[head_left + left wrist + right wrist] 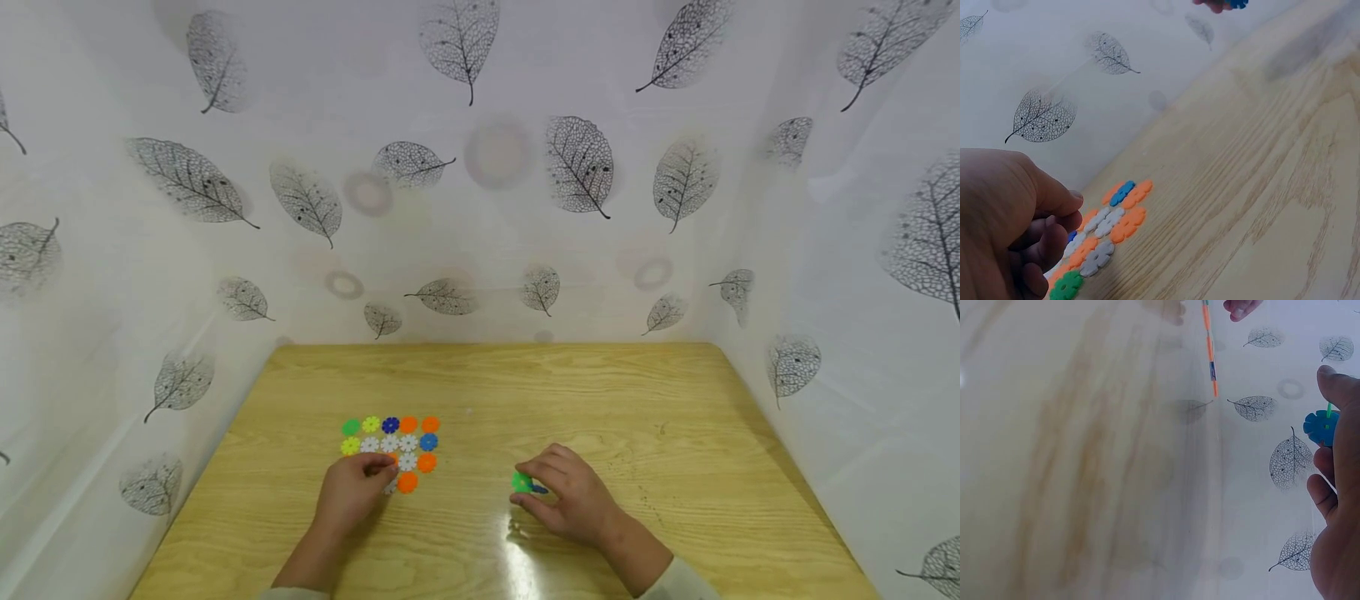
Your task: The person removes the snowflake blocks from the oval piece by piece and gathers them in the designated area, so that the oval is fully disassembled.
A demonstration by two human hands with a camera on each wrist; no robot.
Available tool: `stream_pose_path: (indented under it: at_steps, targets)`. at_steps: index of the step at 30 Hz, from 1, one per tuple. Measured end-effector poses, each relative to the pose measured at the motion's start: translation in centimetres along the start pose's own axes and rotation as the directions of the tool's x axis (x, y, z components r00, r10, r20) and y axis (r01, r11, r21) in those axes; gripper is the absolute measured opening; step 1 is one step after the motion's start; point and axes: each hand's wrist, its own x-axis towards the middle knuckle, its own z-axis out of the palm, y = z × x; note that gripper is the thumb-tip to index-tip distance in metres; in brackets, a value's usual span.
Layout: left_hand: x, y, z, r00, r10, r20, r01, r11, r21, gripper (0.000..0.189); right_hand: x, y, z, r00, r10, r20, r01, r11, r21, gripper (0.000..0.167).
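A flat sheet of joined plastic snowflake discs (407, 442) lies on the left part of the table, in orange, white, blue, yellow and green. Just above its lower left part is my left hand (352, 492), fingers curled, thumb and index tips close together, with nothing visible between them. In the right wrist view its fingertips (1238, 307) show a gap over the sheet's edge (1210, 353). My right hand (573, 496) pinches a green snowflake disc (522, 482) between thumb and fingers. A blue disc (1317, 428) is slotted crosswise into it.
The wood-grain table (487, 383) is glossy, with a bright reflection in front of the right hand. White leaf-printed sheeting (480, 250) stands along the table's back and both sides.
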Motion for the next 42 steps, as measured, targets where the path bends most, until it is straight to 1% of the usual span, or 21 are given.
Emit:
stream_pose_path:
  at_steps: [4, 7, 12, 18, 22, 30, 37, 42]
  targets:
    - [0.0, 0.2, 0.2, 1.0, -0.002, 0.003, 0.002, 1.0, 0.002, 0.01, 0.0, 0.0, 0.0, 1.0, 0.009, 0.003, -0.009, 1.0, 0.003, 0.035]
    - [0.0, 0.3, 0.2, 1.0, -0.008, 0.013, 0.008, 1.0, -0.02, 0.01, 0.0, -0.1, 0.0, 1.0, 0.009, 0.004, -0.009, 1.0, 0.001, 0.035]
    - [0.0, 0.4, 0.5, 1.0, 0.002, 0.02, -0.001, 0.999, -0.04, 0.01, 0.0, 0.0, -0.1, 1.0, 0.006, 0.005, -0.006, 1.0, -0.005, 0.034]
    - [0.0, 1.0, 0.8, 1.0, -0.007, 0.021, 0.008, 0.999, -0.042, 0.01, 0.0, 0.0, -0.1, 1.0, 0.009, 0.009, -0.009, 1.0, -0.005, 0.034]
    - [0.1, 1.3, 1.1, 1.0, 0.002, 0.02, -0.002, 0.999, -0.033, 0.009, 0.0, 0.0, -0.1, 1.0, 0.012, 0.011, -0.012, 1.0, -0.001, 0.034]
    - [0.2, 1.7, 1.5, 0.999, -0.004, 0.048, 0.006, 0.999, -0.039, 0.013, 0.0, 0.0, -0.1, 1.0, 0.009, 0.007, -0.009, 1.0, -0.008, 0.035]
    - [0.3, 2.0, 1.9, 0.998, 0.018, 0.059, -0.017, 1.0, -0.017, 0.014, 0.2, -0.1, -0.3, 1.0, 0.015, 0.005, -0.015, 1.0, -0.006, 0.035]
    - [0.3, 2.3, 2.5, 0.998, 0.044, 0.052, -0.043, 0.999, -0.011, 0.01, 0.2, -0.1, -0.3, 1.0, 0.021, 0.01, -0.02, 1.0, -0.008, 0.034]
